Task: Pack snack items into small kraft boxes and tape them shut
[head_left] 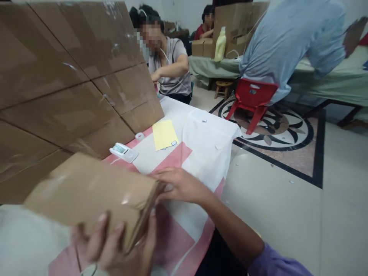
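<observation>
A flattish brown cardboard box (94,184), with clear tape on it and slightly blurred, is held tilted above the table. My left hand (112,245) grips its near lower side, fingers on the front face and thumb by the right end. At that right end, my right hand (181,186) has its fingers and thumb closed about the box's edge. A small pale patch shows between these fingers; I cannot make out what it is. Beyond the hands, a white handheld device (124,152) lies near a yellow sheet (165,135) and a small tape roll (139,136).
Stacked cartons (71,73) form a wall on the left. The table has a pink-and-white cover (205,142). One person (172,65) sits beyond it; another in a light blue shirt (287,46) sits on a red chair (253,97). A yellow bottle (220,45) stands on the far table.
</observation>
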A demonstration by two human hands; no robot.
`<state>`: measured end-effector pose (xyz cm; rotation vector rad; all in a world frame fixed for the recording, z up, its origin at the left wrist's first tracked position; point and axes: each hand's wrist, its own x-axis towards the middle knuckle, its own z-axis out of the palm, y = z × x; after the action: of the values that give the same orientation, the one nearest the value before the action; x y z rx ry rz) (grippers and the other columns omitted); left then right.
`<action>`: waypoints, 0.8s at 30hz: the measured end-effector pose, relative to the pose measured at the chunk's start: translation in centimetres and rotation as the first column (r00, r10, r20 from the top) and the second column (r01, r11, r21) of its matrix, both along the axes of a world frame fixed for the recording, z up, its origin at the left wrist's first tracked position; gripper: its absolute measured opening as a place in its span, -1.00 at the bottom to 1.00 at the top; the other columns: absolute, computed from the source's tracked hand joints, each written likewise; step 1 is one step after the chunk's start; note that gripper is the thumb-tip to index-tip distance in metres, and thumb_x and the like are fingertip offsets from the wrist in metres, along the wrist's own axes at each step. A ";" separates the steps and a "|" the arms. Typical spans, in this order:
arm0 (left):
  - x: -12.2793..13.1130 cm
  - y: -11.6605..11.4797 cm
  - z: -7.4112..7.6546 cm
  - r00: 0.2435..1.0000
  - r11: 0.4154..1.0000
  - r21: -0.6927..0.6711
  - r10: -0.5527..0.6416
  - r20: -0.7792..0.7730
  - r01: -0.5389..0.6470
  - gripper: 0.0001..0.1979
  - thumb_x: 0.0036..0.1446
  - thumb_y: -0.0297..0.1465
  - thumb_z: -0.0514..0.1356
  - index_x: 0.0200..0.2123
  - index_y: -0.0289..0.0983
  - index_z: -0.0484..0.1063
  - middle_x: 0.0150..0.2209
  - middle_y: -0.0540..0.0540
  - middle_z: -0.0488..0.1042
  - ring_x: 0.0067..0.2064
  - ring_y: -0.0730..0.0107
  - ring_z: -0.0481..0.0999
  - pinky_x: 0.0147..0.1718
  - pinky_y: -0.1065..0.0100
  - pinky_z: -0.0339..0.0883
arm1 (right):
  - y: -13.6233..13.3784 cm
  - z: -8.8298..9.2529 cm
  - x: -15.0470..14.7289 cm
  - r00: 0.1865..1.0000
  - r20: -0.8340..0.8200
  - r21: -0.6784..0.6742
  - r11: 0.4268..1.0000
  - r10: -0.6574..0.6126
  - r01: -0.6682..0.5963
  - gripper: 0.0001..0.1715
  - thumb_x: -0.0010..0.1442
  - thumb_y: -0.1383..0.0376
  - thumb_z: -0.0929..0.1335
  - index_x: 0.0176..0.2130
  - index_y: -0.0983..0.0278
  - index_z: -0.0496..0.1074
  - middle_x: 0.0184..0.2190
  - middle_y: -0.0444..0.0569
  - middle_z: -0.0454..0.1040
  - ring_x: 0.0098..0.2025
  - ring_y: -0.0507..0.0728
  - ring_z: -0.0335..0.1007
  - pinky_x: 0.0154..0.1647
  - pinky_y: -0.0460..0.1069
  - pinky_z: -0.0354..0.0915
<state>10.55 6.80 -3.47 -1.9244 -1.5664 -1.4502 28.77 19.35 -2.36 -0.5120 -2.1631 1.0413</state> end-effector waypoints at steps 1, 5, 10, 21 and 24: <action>1.6 1.1 -0.2 0.999 0.998 0.066 -0.004 -0.043 0.007 -0.20 -0.19 -0.45 0.52 0.10 -0.04 0.25 0.15 -0.13 0.26 0.42 -0.03 0.05 0.36 -0.47 -0.12 | -0.4 0.0 2.5 0.993 -0.025 -0.002 0.994 -0.112 0.112 -0.37 0.17 0.10 0.52 0.19 0.16 0.46 0.19 0.07 0.50 0.23 0.20 0.42 0.27 0.10 0.29; 9.8 6.0 -1.0 0.962 0.963 0.062 -0.254 -0.098 0.261 -0.39 0.04 -0.51 0.35 0.10 -0.07 0.20 0.15 -0.15 0.31 0.33 0.10 0.29 0.36 -0.36 0.07 | -2.0 -0.3 11.9 0.829 0.008 0.000 0.829 -0.560 0.560 -0.60 0.17 0.17 0.51 0.01 0.13 0.58 0.07 0.04 0.59 0.13 0.30 0.52 0.22 0.19 0.38; 15.4 13.1 -1.2 0.906 0.906 0.006 -0.424 -0.012 0.424 -0.43 0.14 -0.40 0.30 0.16 -0.19 0.14 0.19 -0.28 0.33 0.47 -0.15 -0.03 0.29 -0.34 0.22 | 0.9 -1.8 17.0 0.645 0.108 -0.046 0.645 -0.756 0.763 -0.64 0.08 0.16 0.52 -0.10 0.19 0.62 -0.17 0.02 0.68 -0.16 0.33 0.62 -0.02 0.21 0.53; 14.4 32.9 -1.9 0.897 0.896 -0.045 -0.442 -0.023 0.441 -0.40 0.18 -0.19 0.29 0.18 -0.20 0.11 0.25 -0.32 0.26 0.50 -0.10 -0.18 0.36 -0.23 0.07 | 14.1 -5.0 13.5 0.378 0.185 0.228 0.414 -0.907 0.881 -0.18 0.33 0.02 0.26 0.41 0.37 0.15 0.35 0.28 0.26 0.42 0.45 0.09 0.34 0.38 0.10; 14.3 38.7 -2.5 0.903 0.903 -0.035 -0.429 -0.014 0.428 -0.39 0.16 -0.15 0.29 0.17 -0.18 0.12 0.26 -0.29 0.26 0.50 -0.05 -0.19 0.41 -0.18 -0.06 | 14.5 -6.1 13.4 0.312 0.301 0.315 0.403 -0.901 0.859 -0.13 0.39 -0.01 0.19 0.45 0.42 0.01 0.38 0.32 0.18 0.47 0.47 -0.06 0.35 0.43 0.03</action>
<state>24.86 45.53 -5.96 -2.4056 -1.2053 -1.5594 42.21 33.88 -8.45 -1.7936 -1.7274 0.1503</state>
